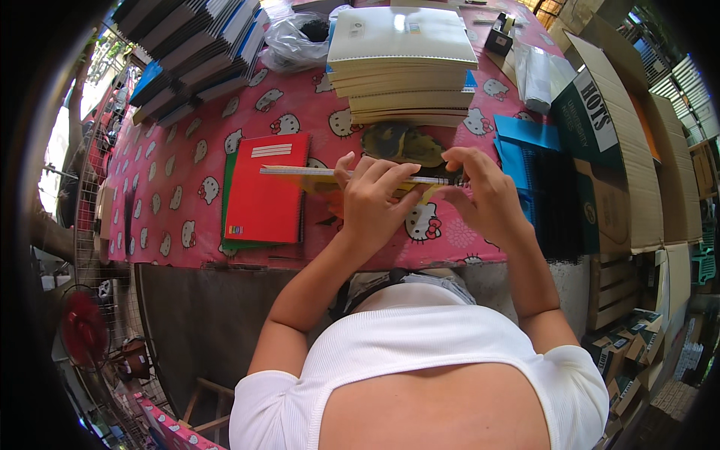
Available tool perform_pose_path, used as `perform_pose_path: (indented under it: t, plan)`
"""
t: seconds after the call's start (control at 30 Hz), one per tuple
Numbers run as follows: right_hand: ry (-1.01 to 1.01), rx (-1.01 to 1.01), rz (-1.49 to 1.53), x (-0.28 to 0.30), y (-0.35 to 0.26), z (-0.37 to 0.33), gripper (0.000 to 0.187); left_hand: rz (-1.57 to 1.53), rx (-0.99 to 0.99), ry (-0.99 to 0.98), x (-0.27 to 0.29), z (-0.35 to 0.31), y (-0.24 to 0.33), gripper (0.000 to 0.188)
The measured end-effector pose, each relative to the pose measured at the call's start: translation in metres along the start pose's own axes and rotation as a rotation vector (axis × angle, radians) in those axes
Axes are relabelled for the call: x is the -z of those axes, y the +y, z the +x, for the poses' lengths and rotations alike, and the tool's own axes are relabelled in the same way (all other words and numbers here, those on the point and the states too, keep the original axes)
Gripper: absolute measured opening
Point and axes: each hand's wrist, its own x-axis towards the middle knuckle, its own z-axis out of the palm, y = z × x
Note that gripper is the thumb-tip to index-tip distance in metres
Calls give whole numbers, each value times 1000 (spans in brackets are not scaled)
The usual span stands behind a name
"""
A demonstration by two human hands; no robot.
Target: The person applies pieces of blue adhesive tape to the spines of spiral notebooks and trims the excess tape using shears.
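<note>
In front of me a spiral notebook is held almost edge-on, its pages a thin pale strip and a yellow cover showing beneath. My left hand grips it along the middle, fingers over the top edge. At its right end, my right hand curls thumb and fingers around the dark wire coil; the exact contact is hard to see. Left of my hands, a red spiral notebook lies flat over a green one. A dark camouflage-patterned item lies just beyond the held notebook.
A tall stack of spiral notebooks stands ahead on the pink patterned tablecloth. More dark notebooks pile up at far left beside a plastic bag. Blue notebooks, a tape dispenser and cardboard boxes are at right.
</note>
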Motion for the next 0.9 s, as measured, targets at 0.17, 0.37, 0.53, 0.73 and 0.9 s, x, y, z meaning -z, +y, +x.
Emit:
perform_pose_path:
  t: [0.17, 0.37, 0.53, 0.73, 0.9]
  plan:
    - [-418, 204, -190, 14, 4, 11, 20, -32, -3, -28, 8, -11, -1, 24]
    - [-657, 51, -463, -29, 92, 78, 41, -107, -70, 16, 11, -22, -3, 32]
    - [-464, 176, -420, -129, 155, 49, 45, 72, -16, 23, 12, -7, -6, 33]
    - [-172, -380, 1024, -48, 139, 43, 51, 5, -12, 71, 7, 0, -17, 26]
    - [-358, -95, 596, -28, 152, 26, 51, -4, -3, 72, 1, 7, -10, 24]
